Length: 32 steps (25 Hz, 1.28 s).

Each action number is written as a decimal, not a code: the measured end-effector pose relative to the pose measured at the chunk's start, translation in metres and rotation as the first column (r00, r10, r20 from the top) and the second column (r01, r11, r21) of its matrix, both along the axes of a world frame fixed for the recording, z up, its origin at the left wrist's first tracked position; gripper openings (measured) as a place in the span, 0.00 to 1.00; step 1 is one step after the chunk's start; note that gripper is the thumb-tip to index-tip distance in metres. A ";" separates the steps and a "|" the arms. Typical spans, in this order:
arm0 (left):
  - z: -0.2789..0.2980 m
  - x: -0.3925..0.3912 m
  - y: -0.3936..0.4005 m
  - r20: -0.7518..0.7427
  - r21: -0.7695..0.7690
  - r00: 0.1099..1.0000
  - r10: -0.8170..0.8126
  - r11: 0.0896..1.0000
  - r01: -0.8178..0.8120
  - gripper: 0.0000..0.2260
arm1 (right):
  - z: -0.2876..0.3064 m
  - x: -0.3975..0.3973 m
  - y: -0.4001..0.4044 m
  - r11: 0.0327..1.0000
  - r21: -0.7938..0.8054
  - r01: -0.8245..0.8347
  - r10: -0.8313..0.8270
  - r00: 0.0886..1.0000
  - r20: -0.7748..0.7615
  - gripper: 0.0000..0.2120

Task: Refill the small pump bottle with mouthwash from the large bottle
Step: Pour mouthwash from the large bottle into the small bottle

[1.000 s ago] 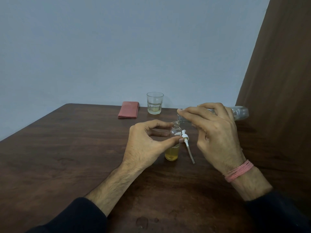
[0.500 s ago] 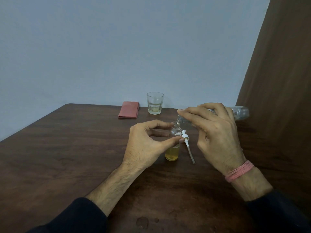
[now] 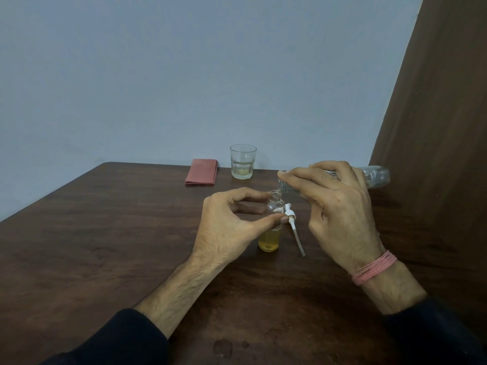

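Pouring over a dark wooden table (image 3: 105,233).
Left hand (image 3: 232,225) pinching upright small bottle (image 3: 271,233), yellow liquid low inside; right hand (image 3: 334,212) tipping large clear bottle (image 3: 374,176) from 2 o'clock; white pump (image 3: 370,214) lying just beside, at 3 o'clock.

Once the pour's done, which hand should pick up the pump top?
Probably the left hand. Its thumb tip already lies right beside the pump top on the table, and it only steadies the small bottle. The right hand is full, holding the large bottle tipped over the neck.
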<state>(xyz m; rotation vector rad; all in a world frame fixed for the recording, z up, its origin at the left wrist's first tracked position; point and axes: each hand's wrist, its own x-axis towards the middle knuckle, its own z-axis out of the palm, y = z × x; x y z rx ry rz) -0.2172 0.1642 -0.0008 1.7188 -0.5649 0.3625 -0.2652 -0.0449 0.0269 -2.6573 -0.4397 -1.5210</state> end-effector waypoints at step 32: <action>-0.002 0.001 0.000 0.016 0.011 1.000 0.014 1.000 -0.014 0.19 | 0.001 -0.001 0.000 1.000 -0.004 -0.003 0.003 1.000 -0.003 0.34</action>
